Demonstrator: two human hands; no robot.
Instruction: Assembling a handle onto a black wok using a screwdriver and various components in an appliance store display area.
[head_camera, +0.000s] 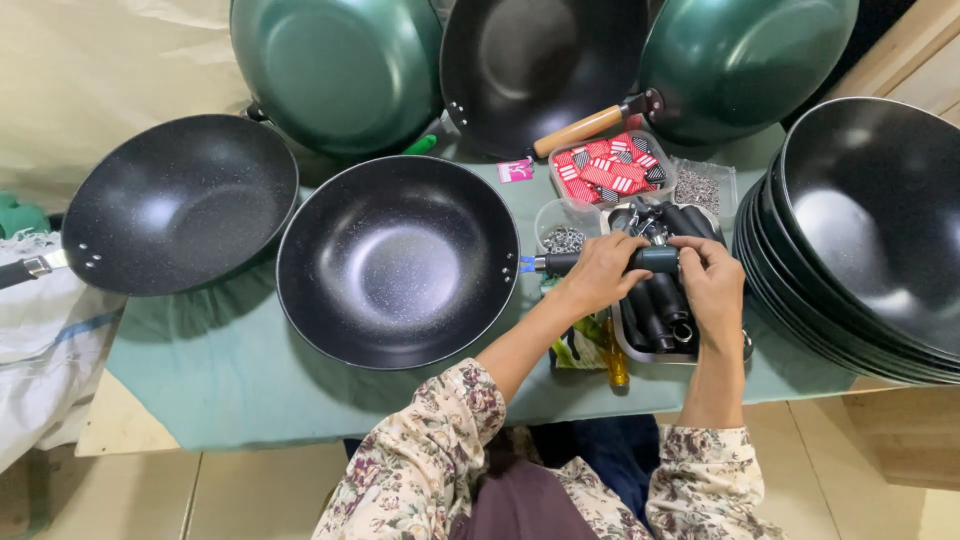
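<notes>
Left hand (600, 272) wrapped around a black pan handle (610, 262), fingers closed over its middle. Right hand (712, 285) closed on the far end of the same handle, thumb and fingers pinching it. Handle lies level, its metal tip pointing toward the rim of the black wok (397, 260) just to the left of the left hand; tip and rim look very close, contact cannot be told.

Directly under both hands: a metal tray (633, 350) filled with more black handles (660, 305). Beyond the hands, a clear box of red tags (608, 168); beside it a clear box of small screws (698, 188), and a small round tub of screws (563, 238) just beyond the left hand. A yellow-handled screwdriver (615, 362) lies on the near side of the left wrist.

Right of the right hand: a tall stack of black woks (870, 240). Far left of the hands, another black wok (178, 203) with handle fitted. Beyond everything, two green woks (338, 70) (745, 60) and one black wok with wooden handle (540, 65) lean upright. All rests on a surface covered in green cloth (230, 370).
</notes>
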